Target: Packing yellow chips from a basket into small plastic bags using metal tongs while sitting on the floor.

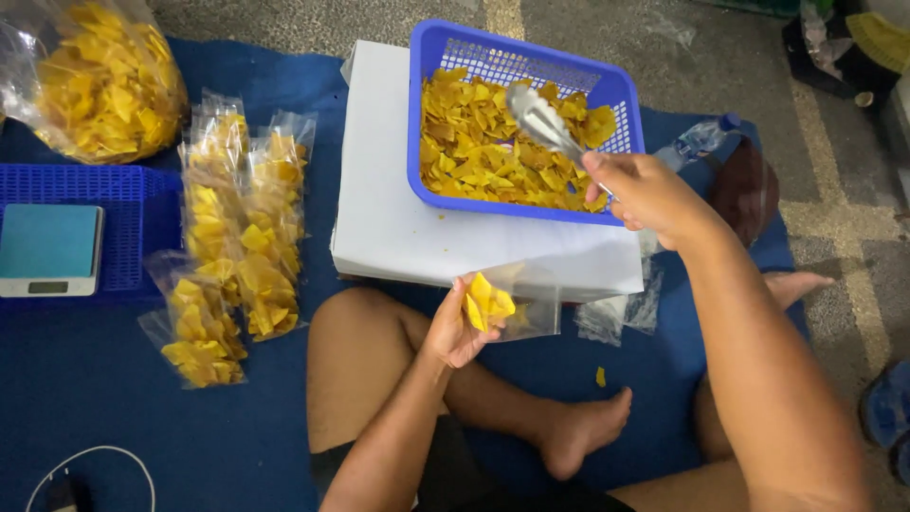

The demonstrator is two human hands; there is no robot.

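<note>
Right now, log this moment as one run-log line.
left hand: holds small clear bag, partly filled with yellow chips | right hand: holds metal tongs over blue basket | filled bags: left on mat

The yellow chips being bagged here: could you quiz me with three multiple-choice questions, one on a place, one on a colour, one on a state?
1. Where do the loose chips lie?
A. blue basket
B. scale
C. bottle

2. What colour is the mat?
A. red
B. blue
C. white

3. How full is the small bag in the left hand?
A. brimful
B. empty
C. a few chips

A: the basket holds them.
B: blue cloth surrounds the legs.
C: only a small cluster sits inside; the right hand holds metal tongs.
</note>
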